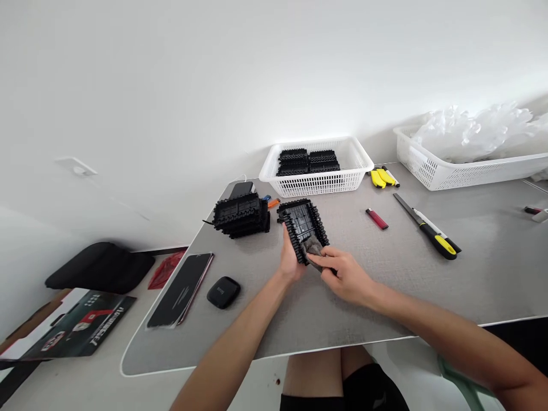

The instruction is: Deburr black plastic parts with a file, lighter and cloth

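Observation:
A black plastic tray-like part (302, 220) with toothed, ridged edges is held tilted above the grey table. My left hand (291, 260) grips its lower left side, the thumb along the ridged edge. Pinched in my right hand (345, 274) is a grey cloth (314, 246), pressed onto the lower end of the part's inner face. The fingertips of my left hand are hidden under the part. To the left stands a stack of similar black parts (242, 214). More such black parts (308, 162) lie inside a white basket (317, 185) behind.
On the table (385, 262) lie a red lighter (377, 219), a yellow-and-black handled file (428, 228), yellow-handled tools (382, 177), a phone-like slab (180, 291) and a black case (223, 291). A second white basket (449, 174) holds clear plastic bags (475, 134).

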A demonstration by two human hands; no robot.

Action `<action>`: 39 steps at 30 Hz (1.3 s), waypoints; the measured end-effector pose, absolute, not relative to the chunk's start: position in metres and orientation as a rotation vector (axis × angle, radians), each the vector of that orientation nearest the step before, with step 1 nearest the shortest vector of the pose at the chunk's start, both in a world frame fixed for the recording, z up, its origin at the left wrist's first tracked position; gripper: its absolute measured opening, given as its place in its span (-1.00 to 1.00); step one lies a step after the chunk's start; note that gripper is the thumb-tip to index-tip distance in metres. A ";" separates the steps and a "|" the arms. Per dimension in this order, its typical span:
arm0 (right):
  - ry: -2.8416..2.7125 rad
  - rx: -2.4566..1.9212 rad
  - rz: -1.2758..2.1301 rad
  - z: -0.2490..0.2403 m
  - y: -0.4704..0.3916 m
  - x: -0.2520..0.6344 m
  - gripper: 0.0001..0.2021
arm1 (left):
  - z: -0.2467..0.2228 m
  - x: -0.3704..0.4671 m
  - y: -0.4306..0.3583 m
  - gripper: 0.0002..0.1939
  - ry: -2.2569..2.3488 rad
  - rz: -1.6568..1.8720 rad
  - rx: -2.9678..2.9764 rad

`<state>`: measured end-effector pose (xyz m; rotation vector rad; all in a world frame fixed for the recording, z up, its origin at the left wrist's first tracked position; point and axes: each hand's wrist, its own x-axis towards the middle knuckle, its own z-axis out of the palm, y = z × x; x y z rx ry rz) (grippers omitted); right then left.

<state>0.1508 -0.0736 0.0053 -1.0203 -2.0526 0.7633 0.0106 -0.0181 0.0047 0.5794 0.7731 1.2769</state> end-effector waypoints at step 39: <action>-2.236 -1.413 -0.053 0.002 -0.046 0.179 -0.51 | 0.013 0.013 -0.021 -0.68 1.075 1.357 0.872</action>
